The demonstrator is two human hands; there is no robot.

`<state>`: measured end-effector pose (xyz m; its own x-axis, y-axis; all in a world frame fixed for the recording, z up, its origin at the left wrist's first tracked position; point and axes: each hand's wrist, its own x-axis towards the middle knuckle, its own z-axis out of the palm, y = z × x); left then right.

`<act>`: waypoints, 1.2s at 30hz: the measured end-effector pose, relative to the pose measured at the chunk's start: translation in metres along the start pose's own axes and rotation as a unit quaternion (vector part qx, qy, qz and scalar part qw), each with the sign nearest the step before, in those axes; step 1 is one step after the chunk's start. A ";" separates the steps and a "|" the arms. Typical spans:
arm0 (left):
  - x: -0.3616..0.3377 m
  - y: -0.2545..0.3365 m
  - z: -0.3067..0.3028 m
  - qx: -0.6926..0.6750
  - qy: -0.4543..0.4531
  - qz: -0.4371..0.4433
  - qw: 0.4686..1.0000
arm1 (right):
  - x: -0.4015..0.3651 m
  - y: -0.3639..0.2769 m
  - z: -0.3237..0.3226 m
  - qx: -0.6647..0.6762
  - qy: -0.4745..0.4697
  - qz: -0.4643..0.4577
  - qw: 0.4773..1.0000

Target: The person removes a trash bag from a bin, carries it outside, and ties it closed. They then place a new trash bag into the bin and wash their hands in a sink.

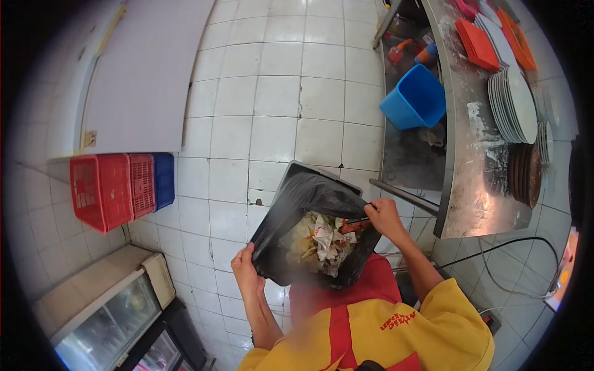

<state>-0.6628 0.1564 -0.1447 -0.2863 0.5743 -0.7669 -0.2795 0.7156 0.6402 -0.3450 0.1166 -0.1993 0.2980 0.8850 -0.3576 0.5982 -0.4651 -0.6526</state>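
A bin (297, 170) lined with a black plastic bag (309, 193) stands right in front of my body. Crumpled paper and food waste (325, 241) lie inside the bag. My left hand (246, 270) is closed on the bag's edge at the bin's left side. On the right side, my right hand (383, 216) pinches the bag's edge near the bin's upper right corner.
A steel table (461, 123) at the right bears stacked plates (512, 105) and red trays (476, 46). A blue bucket (414, 99) sits on its lower shelf. Red crates (102, 191) and a glass-fronted fridge (111, 321) are at the left; a black cable (501, 243) runs lower right.
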 end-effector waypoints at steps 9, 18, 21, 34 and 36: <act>-0.066 0.127 -0.041 -0.193 -0.161 0.127 0.960 | -0.045 -0.172 -0.133 -0.099 0.007 -0.133 0.986; -0.080 0.304 -0.120 -0.313 -0.435 0.160 0.829 | -0.081 -0.392 -0.194 -0.102 0.187 -0.185 0.959; -0.083 0.346 -0.136 -0.304 -0.487 0.197 0.795 | -0.057 -0.429 -0.199 0.008 0.203 -0.214 0.955; 0.024 0.477 -0.086 -0.217 -0.398 0.225 0.862 | 0.142 -0.458 -0.106 0.028 0.133 -0.195 0.971; 0.054 0.475 -0.083 -0.207 -0.315 0.200 0.905 | 0.165 -0.446 -0.089 0.022 0.143 -0.202 0.969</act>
<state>-0.8877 0.4945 0.1214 0.1014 0.9601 -0.2608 -0.6260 0.2653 0.7333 -0.4969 0.4716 0.0926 0.2441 0.9613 0.1277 0.6789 -0.0753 -0.7304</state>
